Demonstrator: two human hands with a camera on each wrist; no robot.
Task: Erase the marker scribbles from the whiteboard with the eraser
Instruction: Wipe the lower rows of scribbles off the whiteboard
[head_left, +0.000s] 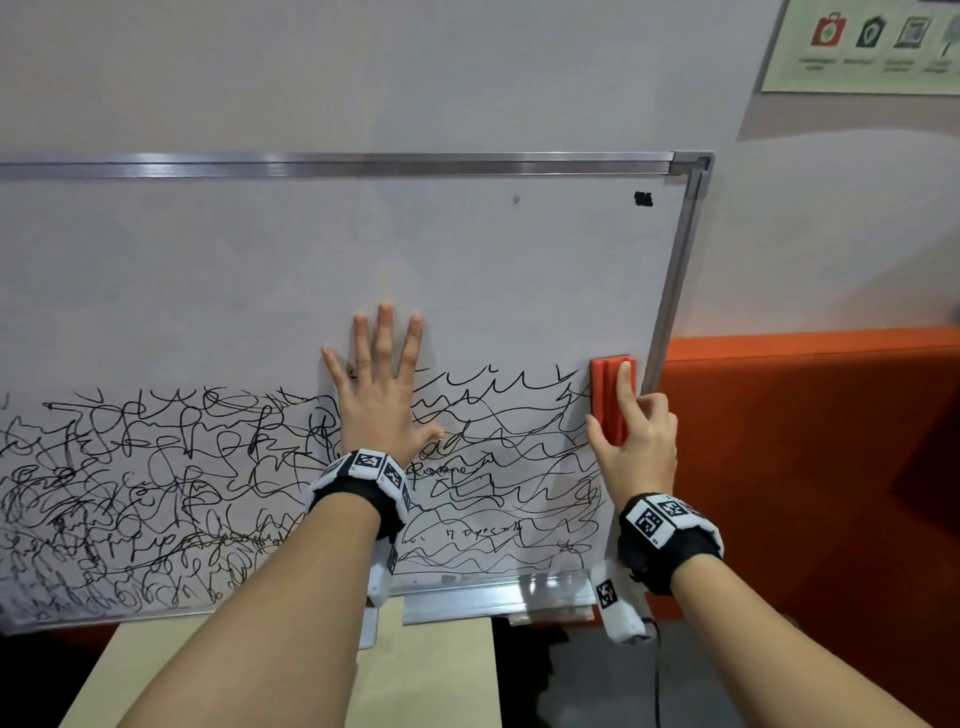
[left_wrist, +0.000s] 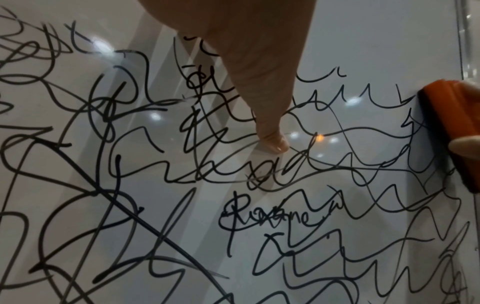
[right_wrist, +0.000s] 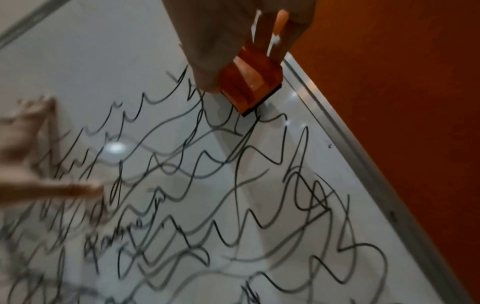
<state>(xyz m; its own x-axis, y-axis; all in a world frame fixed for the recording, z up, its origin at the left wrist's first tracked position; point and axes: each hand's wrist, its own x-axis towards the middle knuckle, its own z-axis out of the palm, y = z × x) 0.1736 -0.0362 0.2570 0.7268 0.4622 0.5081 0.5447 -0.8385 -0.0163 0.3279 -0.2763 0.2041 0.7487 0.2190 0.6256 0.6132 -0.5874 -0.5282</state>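
A metal-framed whiteboard leans against the wall. Black marker scribbles cover its lower half, while the upper half is white. My left hand lies flat on the board with fingers spread, its thumb touching the surface. My right hand holds an orange eraser upright against the board near the right frame edge, at the top of the scribbles. In the right wrist view the eraser shows its dark felt on the board. The eraser also appears at the right of the left wrist view.
A metal tray runs along the board's bottom edge. An orange padded panel stands right of the board. A pale tabletop lies below. A small black mark sits near the board's top right. A sign hangs on the wall.
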